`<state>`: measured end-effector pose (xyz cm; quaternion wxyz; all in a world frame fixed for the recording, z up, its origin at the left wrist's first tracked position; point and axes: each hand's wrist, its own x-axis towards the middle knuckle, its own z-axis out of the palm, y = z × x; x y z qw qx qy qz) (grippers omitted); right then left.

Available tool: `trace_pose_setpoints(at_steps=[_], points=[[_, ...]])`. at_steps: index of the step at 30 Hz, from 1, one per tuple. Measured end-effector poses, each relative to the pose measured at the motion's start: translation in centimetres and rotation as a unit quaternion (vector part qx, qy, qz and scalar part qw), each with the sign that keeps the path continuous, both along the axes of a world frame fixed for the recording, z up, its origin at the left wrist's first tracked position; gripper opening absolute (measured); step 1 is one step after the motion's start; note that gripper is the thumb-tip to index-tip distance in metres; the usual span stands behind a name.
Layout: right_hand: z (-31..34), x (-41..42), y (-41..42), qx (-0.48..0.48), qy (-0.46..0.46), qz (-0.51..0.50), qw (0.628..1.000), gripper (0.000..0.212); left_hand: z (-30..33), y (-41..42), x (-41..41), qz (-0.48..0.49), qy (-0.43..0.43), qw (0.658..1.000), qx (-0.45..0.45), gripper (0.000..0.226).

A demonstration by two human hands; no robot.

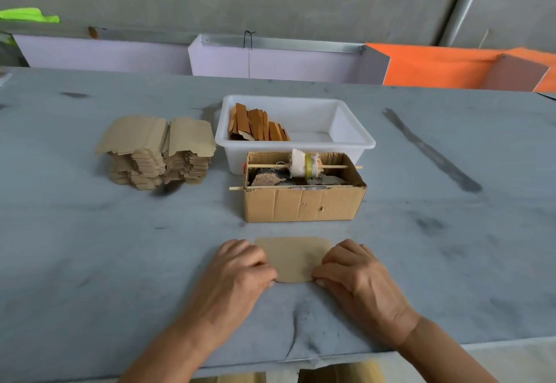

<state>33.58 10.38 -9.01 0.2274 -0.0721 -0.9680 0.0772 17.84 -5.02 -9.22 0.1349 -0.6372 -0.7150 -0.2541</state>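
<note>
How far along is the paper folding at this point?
Done: a few folded pieces lie at the left end of the white tub. In hand: the left hand and right hand hold one paper blank by its side edges, lying flat. Left: a tall stack of blanks waits, so most remains.

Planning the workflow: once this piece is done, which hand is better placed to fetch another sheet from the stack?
Left, probably: the stack of blanks lies on the side of the left hand, while the right hand would have to reach across the paper sheet both grip.
</note>
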Motion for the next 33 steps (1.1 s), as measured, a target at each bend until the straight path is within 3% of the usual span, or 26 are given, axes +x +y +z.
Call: trace_pose_setpoints(at_steps=[7,10,16,24,33], points=[[-0.1,0.1,-0.1,-0.203,-0.006,-0.067,0.977,0.009,-0.7,0.0,0.0,0.059,-0.181,0.981,-0.035,0.012],[-0.3,-0.2,-0.4,-0.227,-0.015,-0.119,0.966,0.004,-0.7,0.5,0.4,0.126,-0.263,0.956,-0.037,0.007],[0.0,-1.4,-0.5,-0.248,-0.074,-0.213,0.942,0.003,-0.9,1.4,1.1,0.226,-0.279,0.932,-0.054,0.014],[1.6,-2.5,0.3,-0.290,-0.169,-0.271,0.902,0.031,-0.8,1.8,0.7,0.309,-0.279,0.904,-0.097,0.030],[2.0,-2.5,0.6,-0.315,-0.187,-0.280,0.887,0.020,-1.2,1.0,-0.2,0.330,-0.291,0.894,-0.081,0.035]])
